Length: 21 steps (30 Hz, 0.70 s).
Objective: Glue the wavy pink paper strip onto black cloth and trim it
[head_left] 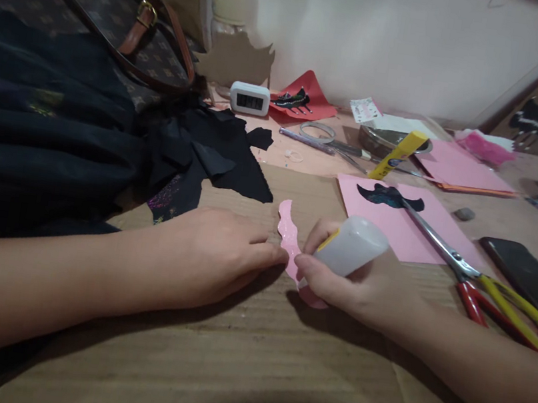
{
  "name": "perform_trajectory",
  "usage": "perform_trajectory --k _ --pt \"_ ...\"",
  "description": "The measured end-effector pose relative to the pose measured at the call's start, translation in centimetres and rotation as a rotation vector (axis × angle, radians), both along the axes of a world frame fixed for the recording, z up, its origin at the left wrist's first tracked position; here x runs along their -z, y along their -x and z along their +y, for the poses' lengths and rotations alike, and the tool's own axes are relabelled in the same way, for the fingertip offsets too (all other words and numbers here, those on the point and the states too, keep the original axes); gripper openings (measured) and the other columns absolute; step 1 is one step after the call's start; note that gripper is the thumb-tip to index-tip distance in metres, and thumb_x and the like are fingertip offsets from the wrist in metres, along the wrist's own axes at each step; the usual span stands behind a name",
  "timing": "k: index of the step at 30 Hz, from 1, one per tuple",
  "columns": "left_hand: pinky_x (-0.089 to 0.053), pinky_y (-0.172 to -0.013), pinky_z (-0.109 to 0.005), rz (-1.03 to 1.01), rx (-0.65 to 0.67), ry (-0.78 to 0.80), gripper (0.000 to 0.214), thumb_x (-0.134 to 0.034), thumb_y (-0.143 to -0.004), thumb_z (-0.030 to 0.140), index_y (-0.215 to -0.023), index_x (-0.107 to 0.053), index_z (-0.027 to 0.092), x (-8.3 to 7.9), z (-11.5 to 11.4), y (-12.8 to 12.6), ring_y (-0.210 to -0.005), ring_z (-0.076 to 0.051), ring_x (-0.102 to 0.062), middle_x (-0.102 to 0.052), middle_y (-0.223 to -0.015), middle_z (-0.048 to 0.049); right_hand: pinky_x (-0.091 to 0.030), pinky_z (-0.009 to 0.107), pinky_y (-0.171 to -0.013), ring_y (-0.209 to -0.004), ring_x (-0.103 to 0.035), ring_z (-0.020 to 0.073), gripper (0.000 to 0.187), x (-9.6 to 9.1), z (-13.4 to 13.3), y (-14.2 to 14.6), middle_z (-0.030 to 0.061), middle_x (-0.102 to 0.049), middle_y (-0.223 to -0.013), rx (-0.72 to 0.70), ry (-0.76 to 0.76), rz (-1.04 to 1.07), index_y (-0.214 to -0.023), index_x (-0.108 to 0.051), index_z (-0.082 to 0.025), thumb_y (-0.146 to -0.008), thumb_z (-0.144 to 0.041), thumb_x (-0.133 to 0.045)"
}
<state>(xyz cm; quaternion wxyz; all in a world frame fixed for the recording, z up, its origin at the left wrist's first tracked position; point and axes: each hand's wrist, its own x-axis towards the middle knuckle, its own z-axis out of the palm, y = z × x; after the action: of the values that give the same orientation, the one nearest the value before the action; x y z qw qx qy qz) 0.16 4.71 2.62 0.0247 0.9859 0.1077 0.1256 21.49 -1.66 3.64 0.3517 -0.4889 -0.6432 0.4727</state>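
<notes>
My right hand is wrapped round a glue stick with a white body and a yellow band, its tip pressed down on a wavy pink paper cutout. My left hand lies on the brown cardboard with its fingertips pinning the left edge of that pink cutout. The lower end of the cutout is hidden under my right hand.
Right of my hands lie scissors with red and yellow handles, a pink sheet bearing a black shape, and a dark phone. Black paper scraps and a brown bag fill the left. A small clock, a glue cap and pink papers sit behind.
</notes>
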Motion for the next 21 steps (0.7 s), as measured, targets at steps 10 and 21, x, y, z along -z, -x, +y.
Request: perform_trajectory --k 10,21 --pt "-0.034 -0.057 -0.032 -0.016 0.017 -0.006 0.021 -0.049 -0.101 0.020 -0.113 -0.067 0.019 0.3 0.2 0.2 -0.064 -0.019 -0.056 -0.067 -0.081 -0.0028 -0.049 0.027 -0.048 -0.058 -0.062 0.0169 0.028 -0.9 -0.7 -0.7 0.0024 -0.067 -0.070 0.247 -0.308 -0.065 -0.079 -0.066 -0.025 -0.082 -0.050 -0.077" --pt "-0.030 -0.056 -0.031 0.017 -0.013 -0.026 0.021 -0.052 -0.099 0.018 -0.112 -0.069 0.019 0.1 -0.1 0.3 -0.061 -0.018 -0.052 -0.062 -0.071 -0.0006 -0.044 0.024 -0.051 -0.060 -0.054 0.0140 0.020 0.3 1.1 -3.2 -0.0021 -0.061 -0.074 0.240 -0.216 0.046 -0.105 -0.070 -0.030 -0.091 -0.044 -0.071"
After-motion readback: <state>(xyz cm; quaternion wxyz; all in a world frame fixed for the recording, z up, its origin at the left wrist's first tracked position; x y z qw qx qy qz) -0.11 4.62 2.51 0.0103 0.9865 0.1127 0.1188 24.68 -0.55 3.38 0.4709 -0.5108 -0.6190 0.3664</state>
